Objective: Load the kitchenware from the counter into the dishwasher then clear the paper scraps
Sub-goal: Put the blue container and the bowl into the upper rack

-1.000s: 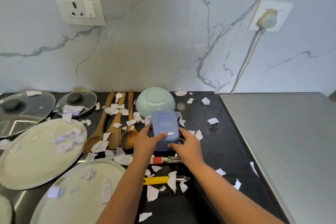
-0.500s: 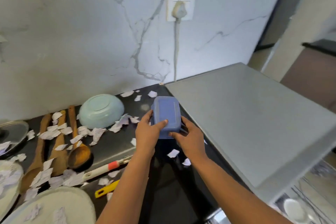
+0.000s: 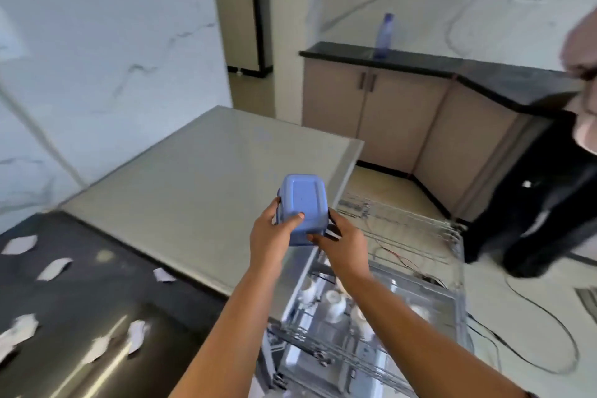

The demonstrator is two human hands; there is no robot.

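student: container point(image 3: 303, 207), blue, base up. where is it, and how is it held?
tutor: in the air over the near corner of the grey dishwasher top point(image 3: 226, 178), just beside the pulled-out upper rack point(image 3: 403, 229). left grip point(image 3: 274, 242) is clamped on its near-left side, thumb across the base. right grip point(image 3: 345, 249) is clamped on its near-right edge.
student: step in hand?
tutor: judged as carrying one piece of kitchenware to the dishwasher. paper scraps point(image 3: 55, 268) lie on the black counter point(image 3: 80, 300), so clearing is not yet done.
student: next move?
tutor: probably a swing rightward and down into the upper rack, mouth down.
student: edges and room?
tutor: the top's corner edge lies just below the grips. the upper rack looks like bare wire; the lower rack point(image 3: 323, 342) holds white pieces. a person in black point(image 3: 542, 191) stands near the rack's far side, and a cable point(image 3: 546, 313) trails on the floor.
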